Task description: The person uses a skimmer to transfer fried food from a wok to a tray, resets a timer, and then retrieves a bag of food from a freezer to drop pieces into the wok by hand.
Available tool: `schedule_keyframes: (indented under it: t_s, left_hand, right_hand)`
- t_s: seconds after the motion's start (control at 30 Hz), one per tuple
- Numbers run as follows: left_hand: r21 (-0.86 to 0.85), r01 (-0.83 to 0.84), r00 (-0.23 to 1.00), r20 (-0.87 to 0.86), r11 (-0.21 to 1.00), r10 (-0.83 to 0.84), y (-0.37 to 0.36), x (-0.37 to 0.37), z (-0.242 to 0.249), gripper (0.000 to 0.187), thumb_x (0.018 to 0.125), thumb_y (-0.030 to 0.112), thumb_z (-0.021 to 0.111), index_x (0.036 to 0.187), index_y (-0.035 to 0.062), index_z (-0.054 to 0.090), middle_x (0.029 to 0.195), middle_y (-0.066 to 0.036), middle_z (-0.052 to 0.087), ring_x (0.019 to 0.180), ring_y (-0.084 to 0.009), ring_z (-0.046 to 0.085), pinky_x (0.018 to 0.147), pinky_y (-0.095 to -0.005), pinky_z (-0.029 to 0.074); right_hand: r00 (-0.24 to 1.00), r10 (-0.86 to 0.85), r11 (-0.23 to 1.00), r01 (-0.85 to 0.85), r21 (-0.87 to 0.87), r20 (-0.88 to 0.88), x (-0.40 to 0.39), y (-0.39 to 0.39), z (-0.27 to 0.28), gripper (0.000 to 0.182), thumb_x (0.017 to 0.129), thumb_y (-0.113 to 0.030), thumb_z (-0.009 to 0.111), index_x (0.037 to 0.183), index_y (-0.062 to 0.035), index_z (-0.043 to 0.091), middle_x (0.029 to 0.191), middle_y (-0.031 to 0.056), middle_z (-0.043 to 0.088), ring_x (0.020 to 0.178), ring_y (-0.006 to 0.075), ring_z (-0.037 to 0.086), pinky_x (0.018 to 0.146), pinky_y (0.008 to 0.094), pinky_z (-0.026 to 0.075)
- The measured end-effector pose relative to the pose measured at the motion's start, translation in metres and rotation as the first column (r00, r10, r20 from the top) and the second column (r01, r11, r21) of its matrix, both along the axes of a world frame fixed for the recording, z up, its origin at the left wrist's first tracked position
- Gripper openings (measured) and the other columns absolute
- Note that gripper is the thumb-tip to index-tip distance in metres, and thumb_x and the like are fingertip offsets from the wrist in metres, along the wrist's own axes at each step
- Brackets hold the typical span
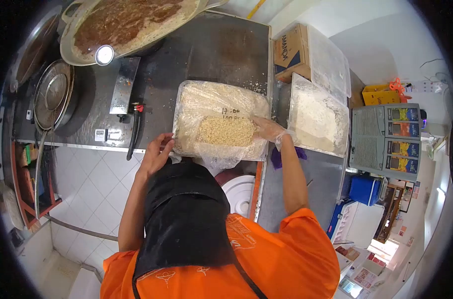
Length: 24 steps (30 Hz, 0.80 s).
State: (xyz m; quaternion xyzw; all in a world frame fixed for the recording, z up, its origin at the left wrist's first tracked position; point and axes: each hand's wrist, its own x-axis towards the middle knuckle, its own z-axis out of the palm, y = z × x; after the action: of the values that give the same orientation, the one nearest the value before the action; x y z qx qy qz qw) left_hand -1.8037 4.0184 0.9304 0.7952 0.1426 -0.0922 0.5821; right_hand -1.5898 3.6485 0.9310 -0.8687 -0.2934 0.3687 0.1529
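A shallow tray lined with clear plastic stands at the counter's front edge, with handwriting on the plastic. Through an opening in the film, pale crumb-like grains show. My left hand is at the tray's left side, fingers bent and apart, the tips at its rim. My right hand, in a clear plastic glove, reaches over the right side, fingers extended against the edge of the grains and the film. Its fingertips are partly hidden. A loose flap of plastic hangs over the tray's front.
A bin of white flour stands right of the tray, a cardboard box behind it. A large pan of brown food, a strainer and a metal burner piece are to the left. Below is a white lid.
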Motion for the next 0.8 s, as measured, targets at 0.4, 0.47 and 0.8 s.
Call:
schedule_keyframes:
  t_s: [0.4,0.47,0.8]
  left_hand:
    - [0.265,-0.305,0.857,-0.342,0.915,0.385,0.096,-0.26,-0.182,0.029,0.087,0.023,0.054,0.103,-0.0003,0.061,0.078,-0.011,0.065,0.066,-0.0179,0.062,0.061,-0.0299,0.049]
    - [0.279,-0.344,0.748,-0.496,0.896,0.441,0.094,-0.318,-0.197,0.026,0.088,0.024,0.053,0.099,0.0017,0.062,0.076,-0.01,0.064,0.064,-0.0173,0.062,0.058,-0.029,0.049]
    - [0.074,-0.368,0.625,-0.718,0.927,0.305,0.056,-0.437,-0.231,0.023,0.088,0.025,0.052,0.102,0.0087,0.059,0.085,-0.007,0.063,0.07,-0.0206,0.061,0.056,-0.0376,0.047]
  right_hand:
    - [0.953,-0.026,0.99,0.067,0.127,-0.302,0.028,-0.029,-0.057,0.048,0.078,-0.01,0.068,0.119,-0.0067,0.044,0.11,0.0063,0.05,0.107,0.0202,0.045,0.092,0.0287,0.036]
    - [0.957,-0.042,0.986,0.085,0.14,-0.286,0.024,-0.02,-0.037,0.041,0.078,-0.007,0.067,0.111,-0.0075,0.044,0.102,0.0033,0.046,0.099,0.0182,0.043,0.087,0.0275,0.036]
    - [0.965,0.006,0.997,0.013,0.071,-0.263,0.007,0.009,0.015,0.055,0.08,-0.016,0.067,0.129,-0.0078,0.044,0.127,0.0143,0.05,0.123,0.0226,0.042,0.103,0.0336,0.033]
